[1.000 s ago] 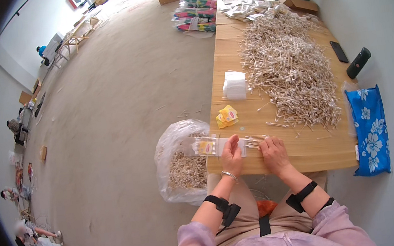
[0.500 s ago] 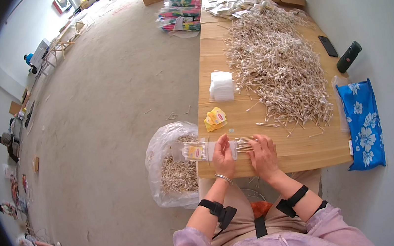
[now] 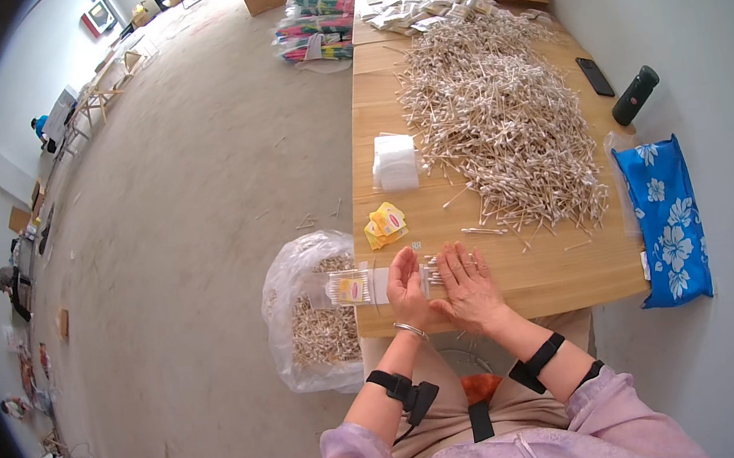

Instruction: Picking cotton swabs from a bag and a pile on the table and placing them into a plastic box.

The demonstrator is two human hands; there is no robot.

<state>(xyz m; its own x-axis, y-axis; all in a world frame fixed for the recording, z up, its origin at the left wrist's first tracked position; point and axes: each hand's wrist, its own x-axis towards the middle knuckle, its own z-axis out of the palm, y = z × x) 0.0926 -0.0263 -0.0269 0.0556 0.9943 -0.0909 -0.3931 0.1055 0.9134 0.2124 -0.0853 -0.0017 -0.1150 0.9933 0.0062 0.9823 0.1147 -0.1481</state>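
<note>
At the table's near left corner, a clear plastic bag lies partly under my left hand, which is closed around its middle with the fingers curled. The bag's left end holds cotton swabs and a yellow card, jutting over the table edge. Just to the right, my right hand lies flat with fingers stretched over a small bunch of cotton swabs; most of the bunch is hidden beneath the palm. Farther off are yellow cards and a stack of clear bags.
A large heap of cotton swabs covers the wooden table, with filled packets behind it. A phone, a dark bottle and a blue flowered pack line the right side. A plastic sack of swabs stands left.
My right hand has flattened over the cotton swabs and moved closer to my left hand, covering more of them. The left hand keeps its place on the bag. The view has shifted slightly.
</note>
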